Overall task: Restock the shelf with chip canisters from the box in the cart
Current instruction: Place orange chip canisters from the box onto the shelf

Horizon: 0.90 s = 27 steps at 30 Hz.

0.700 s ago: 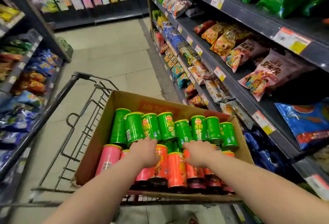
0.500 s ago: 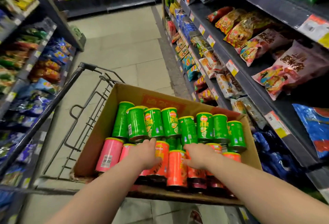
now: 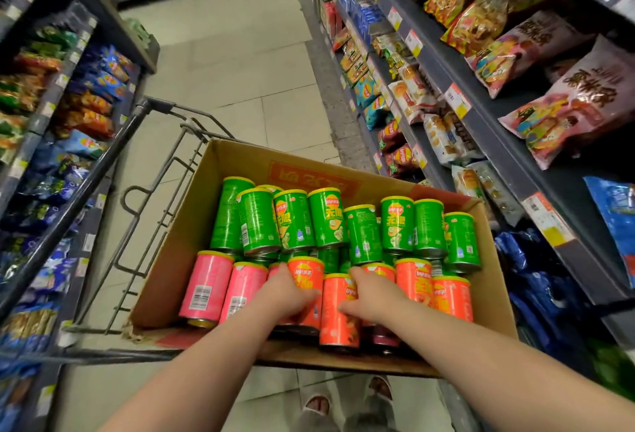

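An open cardboard box (image 3: 175,259) sits in a wire shopping cart (image 3: 137,129). It holds several green chip canisters (image 3: 293,222) in the far row, pink canisters (image 3: 206,284) at the near left and orange canisters (image 3: 415,280) at the near right. My left hand (image 3: 287,292) curls round an orange canister (image 3: 307,275) in the near row. My right hand (image 3: 372,294) lies over a neighbouring orange canister (image 3: 379,268), and its thumb touches the middle orange canister (image 3: 338,314). Both forearms reach in from the bottom edge.
Dark store shelves (image 3: 498,143) with snack bags and price tags run along the right, close to the box. More bag-filled shelves (image 3: 58,88) line the left. A tiled aisle floor (image 3: 240,63) stretches ahead. Slippered feet (image 3: 319,404) show below the box.
Both hands slid back from the edge of the green row onto the orange canisters and curled round them. The view has dipped and moved closer to the box.
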### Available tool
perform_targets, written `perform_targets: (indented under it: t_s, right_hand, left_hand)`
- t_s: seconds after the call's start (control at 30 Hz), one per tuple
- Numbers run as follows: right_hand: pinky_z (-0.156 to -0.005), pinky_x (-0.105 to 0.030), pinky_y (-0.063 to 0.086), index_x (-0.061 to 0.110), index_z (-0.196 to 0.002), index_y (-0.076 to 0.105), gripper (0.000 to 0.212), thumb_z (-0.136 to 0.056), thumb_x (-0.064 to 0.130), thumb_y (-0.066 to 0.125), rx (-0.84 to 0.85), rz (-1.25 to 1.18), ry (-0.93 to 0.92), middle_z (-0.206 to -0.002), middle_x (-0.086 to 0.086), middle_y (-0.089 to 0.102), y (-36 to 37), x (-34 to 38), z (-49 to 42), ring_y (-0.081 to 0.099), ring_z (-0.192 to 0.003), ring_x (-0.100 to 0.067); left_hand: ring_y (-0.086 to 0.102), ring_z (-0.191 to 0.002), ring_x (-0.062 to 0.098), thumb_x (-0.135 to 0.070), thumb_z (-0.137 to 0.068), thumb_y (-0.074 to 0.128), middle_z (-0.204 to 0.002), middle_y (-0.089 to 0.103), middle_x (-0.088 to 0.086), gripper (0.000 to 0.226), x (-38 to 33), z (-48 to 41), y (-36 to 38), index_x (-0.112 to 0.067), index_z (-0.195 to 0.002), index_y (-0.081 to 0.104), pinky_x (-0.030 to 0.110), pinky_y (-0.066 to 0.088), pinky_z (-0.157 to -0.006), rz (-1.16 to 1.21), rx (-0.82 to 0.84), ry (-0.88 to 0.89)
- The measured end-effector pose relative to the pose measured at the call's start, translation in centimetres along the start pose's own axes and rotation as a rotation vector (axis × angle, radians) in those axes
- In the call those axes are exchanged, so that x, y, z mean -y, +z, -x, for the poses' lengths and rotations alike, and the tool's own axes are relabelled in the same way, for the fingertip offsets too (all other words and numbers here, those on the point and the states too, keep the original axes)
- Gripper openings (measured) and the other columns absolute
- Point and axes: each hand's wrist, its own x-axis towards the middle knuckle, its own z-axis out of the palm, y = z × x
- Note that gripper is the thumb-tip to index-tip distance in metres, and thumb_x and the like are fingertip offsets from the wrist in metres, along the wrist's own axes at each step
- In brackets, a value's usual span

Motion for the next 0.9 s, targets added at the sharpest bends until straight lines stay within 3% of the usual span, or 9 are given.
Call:
perform_targets:
  t_s: [0.1,0.13,0.3,0.43,0.53,0.63,0.73,0.9]
  right_hand:
    - [-0.093,-0.036,0.048,0.022,-0.140,0.033,0.071,-0.081,0.040,0.068,-0.036,-0.179,0.047,-0.130,-0.006,0.056,0.6,0.5,0.5,0.056,-0.115,-0.027]
    - [-0.092,-0.035,0.049,0.022,-0.138,0.034,0.070,-0.080,0.037,0.069,-0.050,-0.218,0.062,-0.127,-0.006,0.058,0.7,0.7,0.7,0.058,-0.113,-0.027]
    - [-0.088,-0.032,0.047,0.017,-0.133,0.033,0.076,-0.075,0.040,0.076,-0.111,-0.387,0.183,-0.127,-0.006,0.055,1.4,1.6,1.0,0.057,-0.113,-0.026]
    - [-0.100,-0.035,0.044,0.012,-0.142,0.024,0.096,-0.069,0.035,0.082,-0.169,-0.584,0.274,-0.139,-0.012,0.043,2.2,2.0,1.0,0.047,-0.125,-0.028]
    - [-0.100,-0.036,0.045,0.012,-0.148,0.019,0.104,-0.069,0.036,0.082,-0.138,-0.573,0.300,-0.141,-0.011,0.044,2.4,2.3,1.3,0.048,-0.126,-0.027]
    - [-0.092,-0.033,0.049,0.012,-0.147,0.020,0.098,-0.072,0.029,0.081,-0.144,-0.663,0.306,-0.134,-0.011,0.052,2.6,2.3,1.7,0.056,-0.113,-0.024]
    - [-0.097,-0.038,0.047,0.012,-0.141,0.028,0.093,-0.067,0.030,0.082,-0.235,-0.736,0.332,-0.130,-0.010,0.053,2.7,2.3,2.3,0.054,-0.116,-0.025]
    - [-0.090,-0.036,0.050,0.012,-0.122,0.046,0.065,-0.068,0.023,0.081,-0.309,-0.847,0.326,-0.114,-0.006,0.060,2.2,2.7,3.8,0.059,-0.102,-0.021]
  left_hand:
    - [0.058,-0.099,0.023,-0.035,-0.077,0.076,-0.121,0.058,0.012,0.042,0.3,0.2,-0.2,-0.015,-0.103,0.050,0.032,0.049,-0.086,0.112,0.026,0.001]
    - [0.059,-0.097,0.022,-0.034,-0.075,0.077,-0.119,0.060,0.011,0.041,0.5,0.2,-0.3,-0.016,-0.101,0.051,0.032,0.050,-0.086,0.148,0.032,-0.002]
    - [0.055,-0.095,0.021,-0.031,-0.068,0.084,-0.116,0.056,0.009,0.079,1.2,0.7,-0.5,-0.010,-0.130,0.040,0.032,0.049,-0.082,0.326,0.063,-0.007]
    - [0.050,-0.093,0.018,-0.022,-0.071,0.082,-0.105,0.048,0.003,0.084,1.6,1.2,-0.4,-0.007,-0.134,0.030,0.030,0.043,-0.078,0.414,0.077,0.031]
    - [0.048,-0.094,0.017,-0.019,-0.072,0.082,-0.108,0.046,0.004,0.085,2.0,1.6,-0.3,-0.008,-0.135,0.026,0.030,0.040,-0.078,0.422,0.103,0.074]
    - [0.048,-0.094,0.017,-0.015,-0.073,0.081,-0.108,0.045,0.004,0.088,2.3,2.0,-0.3,-0.009,-0.138,0.022,0.028,0.039,-0.077,0.400,0.112,0.110]
    - [0.050,-0.093,0.018,-0.012,-0.073,0.079,-0.108,0.048,0.005,0.084,2.5,2.2,-0.3,-0.010,-0.137,0.024,0.028,0.040,-0.075,0.424,0.118,0.145]
    - [0.056,-0.095,0.021,-0.016,-0.071,0.081,-0.110,0.053,0.006,0.083,2.2,2.5,-0.8,-0.012,-0.134,0.028,0.034,0.048,-0.080,0.454,0.128,0.212]
